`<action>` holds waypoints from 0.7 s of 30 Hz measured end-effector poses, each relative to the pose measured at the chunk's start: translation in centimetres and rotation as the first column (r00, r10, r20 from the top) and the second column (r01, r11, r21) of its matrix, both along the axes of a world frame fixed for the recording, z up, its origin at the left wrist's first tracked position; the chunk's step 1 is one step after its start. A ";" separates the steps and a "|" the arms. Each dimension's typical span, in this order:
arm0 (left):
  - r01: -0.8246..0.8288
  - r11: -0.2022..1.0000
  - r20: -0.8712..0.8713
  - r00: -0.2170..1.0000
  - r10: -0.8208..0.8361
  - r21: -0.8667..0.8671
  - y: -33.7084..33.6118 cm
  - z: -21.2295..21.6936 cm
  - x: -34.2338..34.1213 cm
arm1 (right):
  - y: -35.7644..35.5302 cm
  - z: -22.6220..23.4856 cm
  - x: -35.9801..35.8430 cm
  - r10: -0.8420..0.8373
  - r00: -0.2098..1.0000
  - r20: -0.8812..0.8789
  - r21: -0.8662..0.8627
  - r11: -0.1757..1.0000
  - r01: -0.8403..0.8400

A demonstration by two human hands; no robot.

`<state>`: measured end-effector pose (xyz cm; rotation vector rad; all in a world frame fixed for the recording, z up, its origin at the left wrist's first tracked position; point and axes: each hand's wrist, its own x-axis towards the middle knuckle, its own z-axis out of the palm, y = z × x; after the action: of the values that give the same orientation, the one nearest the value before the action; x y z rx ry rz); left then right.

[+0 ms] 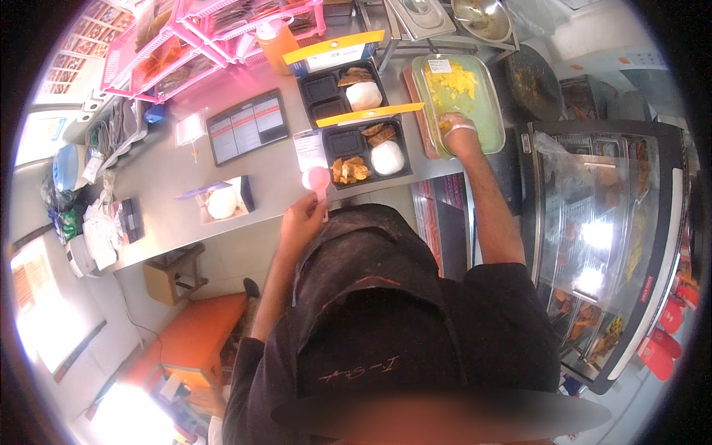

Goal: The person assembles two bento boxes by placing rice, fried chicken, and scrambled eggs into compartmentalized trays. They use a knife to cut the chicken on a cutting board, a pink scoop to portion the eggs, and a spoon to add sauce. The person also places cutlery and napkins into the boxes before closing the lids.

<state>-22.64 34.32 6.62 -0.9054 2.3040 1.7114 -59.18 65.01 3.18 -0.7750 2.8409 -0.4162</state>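
My left hand [302,220] is closed round the handle of a pink scoop [317,178], held at the front left corner of a black compartment tray [404,133]. In that tray lie a white rice mound [387,158], browned slices [380,134] and orange-brown pieces [350,170]; one compartment has no food in it. My right hand [460,131] reaches into a clear greenish tub [489,126], its fingers pinched at some yellow food [445,124]. More yellow crumbled food [454,83] lies at the tub's far end. The fingertips are partly hidden.
Behind is a second black tray [320,89] with rice and slices. A tablet [248,126], an orange bottle [277,46] and pink baskets [215,37] stand left of it. A small box with rice [222,202] sits farther left. A glass display case [593,245] borders the right.
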 end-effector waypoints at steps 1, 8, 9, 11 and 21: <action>-0.011 1.000 -0.018 1.000 0.011 0.027 0.3 0.1 -0.5 | -0.1 -0.3 0.3 -0.048 0.999 0.002 -0.025 0.999 0.049; 0.194 0.971 0.016 0.981 -0.194 -0.136 1.5 1.3 -3.8 | 1.4 -0.3 -0.4 -0.152 0.988 0.023 -0.094 0.984 0.153; 0.198 0.973 0.022 0.980 -0.197 -0.122 1.6 1.3 -4.2 | 2.1 0.2 -1.0 -0.191 0.974 0.120 -0.218 0.952 0.213; 0.196 0.976 0.054 0.980 -0.191 -0.098 1.9 1.2 -4.8 | 2.8 0.5 -1.2 -0.244 0.896 0.370 -0.407 0.825 0.393; 0.101 0.994 0.073 0.992 -0.104 0.049 2.4 -1.0 -5.9 | 6.9 0.5 -0.7 0.085 0.703 0.706 -0.694 0.283 0.662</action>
<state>-28.53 36.74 5.59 -0.8140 2.2144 1.6520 -59.87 71.89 3.68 -0.0071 1.7857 -2.0730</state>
